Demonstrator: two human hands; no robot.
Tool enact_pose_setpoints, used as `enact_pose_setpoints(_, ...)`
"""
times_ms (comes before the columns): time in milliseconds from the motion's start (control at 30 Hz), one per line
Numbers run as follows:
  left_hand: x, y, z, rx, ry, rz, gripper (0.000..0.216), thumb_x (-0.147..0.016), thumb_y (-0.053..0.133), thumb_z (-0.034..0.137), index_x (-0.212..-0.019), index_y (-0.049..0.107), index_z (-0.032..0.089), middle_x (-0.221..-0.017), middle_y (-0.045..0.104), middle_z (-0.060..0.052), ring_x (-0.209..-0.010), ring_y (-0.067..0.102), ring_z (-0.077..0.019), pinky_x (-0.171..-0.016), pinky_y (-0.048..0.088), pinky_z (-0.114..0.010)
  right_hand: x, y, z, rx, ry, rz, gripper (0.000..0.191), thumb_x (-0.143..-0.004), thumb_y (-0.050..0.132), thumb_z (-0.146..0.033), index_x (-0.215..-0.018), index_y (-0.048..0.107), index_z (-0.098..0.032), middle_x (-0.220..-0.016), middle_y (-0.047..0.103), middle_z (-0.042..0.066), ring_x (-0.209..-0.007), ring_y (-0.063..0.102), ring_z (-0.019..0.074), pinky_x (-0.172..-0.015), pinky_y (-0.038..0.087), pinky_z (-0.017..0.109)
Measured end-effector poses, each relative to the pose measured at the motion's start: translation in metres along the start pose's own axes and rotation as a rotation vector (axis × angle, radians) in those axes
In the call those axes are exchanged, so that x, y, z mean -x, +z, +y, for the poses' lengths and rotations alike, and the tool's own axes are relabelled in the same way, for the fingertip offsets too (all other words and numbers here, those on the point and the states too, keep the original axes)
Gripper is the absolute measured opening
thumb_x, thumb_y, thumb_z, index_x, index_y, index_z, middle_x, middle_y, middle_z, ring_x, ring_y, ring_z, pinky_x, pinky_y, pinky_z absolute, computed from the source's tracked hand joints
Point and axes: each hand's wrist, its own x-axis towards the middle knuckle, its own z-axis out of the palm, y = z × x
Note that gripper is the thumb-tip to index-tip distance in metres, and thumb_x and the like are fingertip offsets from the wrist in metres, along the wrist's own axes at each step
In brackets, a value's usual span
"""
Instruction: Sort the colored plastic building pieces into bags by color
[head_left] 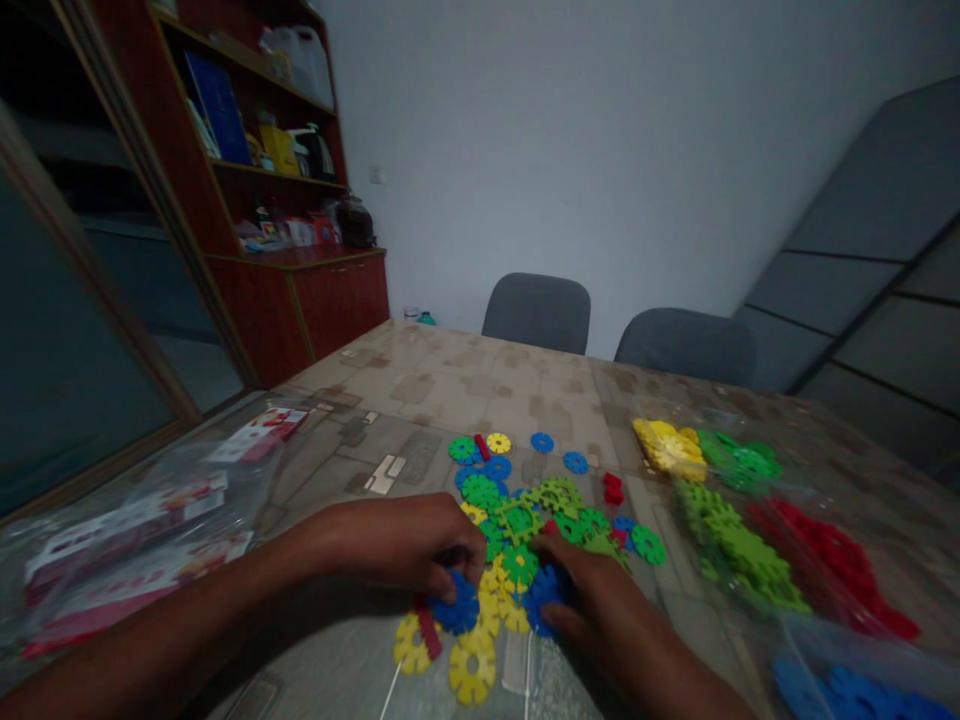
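Observation:
A flat cluster of joined plastic snowflake discs (pixel 517 545), green, yellow and blue, lies on the table in front of me. My left hand (pixel 409 545) has its fingers curled down on a blue disc (pixel 459 607) at the cluster's near left. On the near right side, my right hand (pixel 585 590) is closed over another blue disc (pixel 544 592). Yellow discs (pixel 469 665) and a red piece (pixel 428 630) stick out at the near edge.
Loose blue, green and yellow discs (pixel 499 443) lie beyond the cluster. Clear bags hold yellow (pixel 667 447), green (pixel 731 550), red (pixel 832 565) and blue (pixel 847 690) discs at right. A plastic packet (pixel 135 540) lies left. Two grey chairs (pixel 536 312) stand behind the table; a wooden cabinet (pixel 300 290) stands far left.

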Motion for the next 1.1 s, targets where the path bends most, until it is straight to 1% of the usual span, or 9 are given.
enact_pose_setpoints(100,-0.004,0.003,-0.003,-0.024,0.044,0.038,0.024,-0.075,0.071,0.004,-0.09,0.072,0.023,-0.078,0.066,0.002,-0.072,0.059,-0.0155,-0.063,0.042,-0.025,0.001,0.009,-0.001,-0.028,0.042,0.065,0.061,-0.077,0.068,-0.011,-0.136,0.058,-0.016,-0.139,0.062,0.018,-0.127,0.058,0.0327,-0.105,0.044,0.046)
enact_pose_setpoints(200,-0.008,0.008,-0.005,-0.051,0.078,0.077,0.025,-0.075,0.074,0.003,-0.092,0.073,0.021,-0.085,0.069,0.001,-0.077,0.062,-0.0163,-0.069,0.044,-0.025,-0.002,0.015,0.001,-0.088,0.054,0.106,0.062,-0.072,0.07,-0.009,-0.133,0.06,-0.018,-0.133,0.066,0.017,-0.122,0.061,0.0329,-0.102,0.045,0.045)
enact_pose_setpoints(333,-0.013,0.013,-0.004,-0.044,0.138,0.135,0.019,-0.08,0.075,0.008,-0.094,0.073,0.021,-0.089,0.071,-0.001,-0.085,0.064,-0.0178,-0.077,0.046,-0.027,-0.007,0.015,0.003,-0.167,0.032,0.104,0.06,-0.068,0.069,-0.01,-0.127,0.058,-0.019,-0.127,0.068,0.014,-0.114,0.063,0.0303,-0.095,0.047,0.039)
enact_pose_setpoints(433,-0.016,0.017,-0.007,-0.022,0.127,0.159,0.018,-0.079,0.076,0.011,-0.093,0.073,0.021,-0.089,0.07,0.0,-0.084,0.064,-0.0177,-0.075,0.045,-0.028,-0.01,0.014,0.0,-0.184,0.015,0.106,0.049,-0.065,0.067,-0.01,-0.112,0.059,-0.021,-0.105,0.071,0.007,-0.092,0.065,0.0235,-0.078,0.046,0.031)
enact_pose_setpoints(500,-0.018,0.019,-0.009,-0.005,0.105,0.139,0.019,-0.078,0.076,0.01,-0.092,0.072,0.022,-0.087,0.069,0.001,-0.079,0.063,-0.0167,-0.069,0.044,-0.026,-0.011,0.015,-0.003,-0.224,0.005,0.105,0.045,-0.063,0.064,-0.008,-0.105,0.056,-0.022,-0.087,0.067,0.0,-0.076,0.06,0.0179,-0.066,0.042,0.026)
enact_pose_setpoints(600,-0.019,0.021,-0.013,0.021,0.087,0.121,0.019,-0.077,0.074,0.008,-0.09,0.071,0.021,-0.084,0.068,0.001,-0.076,0.061,-0.0157,-0.065,0.042,-0.025,-0.011,0.015,-0.006,-0.339,0.005,0.095,0.041,-0.063,0.059,-0.006,-0.101,0.055,-0.022,-0.073,0.058,-0.005,-0.066,0.054,0.0144,-0.058,0.036,0.024)
enact_pose_setpoints(800,-0.018,0.023,-0.013,0.047,0.078,0.16,0.02,-0.075,0.072,0.006,-0.088,0.069,0.02,-0.08,0.064,0.003,-0.073,0.058,-0.0138,-0.062,0.039,-0.024,-0.011,0.008,-0.004,-0.354,-0.03,0.047,0.023,-0.064,0.058,-0.006,-0.082,0.061,-0.02,-0.075,0.06,-0.002,-0.071,0.054,0.0154,-0.064,0.036,0.025)
enact_pose_setpoints(933,-0.022,0.027,-0.006,0.082,0.04,0.244,0.019,-0.076,0.07,0.005,-0.086,0.066,0.02,-0.075,0.059,0.005,-0.067,0.054,-0.0115,-0.058,0.036,-0.022,-0.01,0.005,-0.001,-0.452,-0.076,0.001,0.016,-0.072,0.057,-0.015,-0.086,0.063,-0.019,-0.075,0.059,-0.001,-0.069,0.052,0.0155,-0.062,0.036,0.025)
enact_pose_setpoints(1100,-0.034,0.042,-0.002,0.132,-0.057,0.311,0.02,-0.072,0.069,0.002,-0.08,0.061,0.019,-0.069,0.055,0.007,-0.062,0.051,-0.0101,-0.055,0.033,-0.021,-0.007,0.001,-0.006,-0.533,-0.1,-0.049,0.016,-0.085,0.05,-0.029,-0.088,0.063,-0.019,-0.081,0.061,0.002,-0.074,0.054,0.0176,-0.065,0.039,0.028)
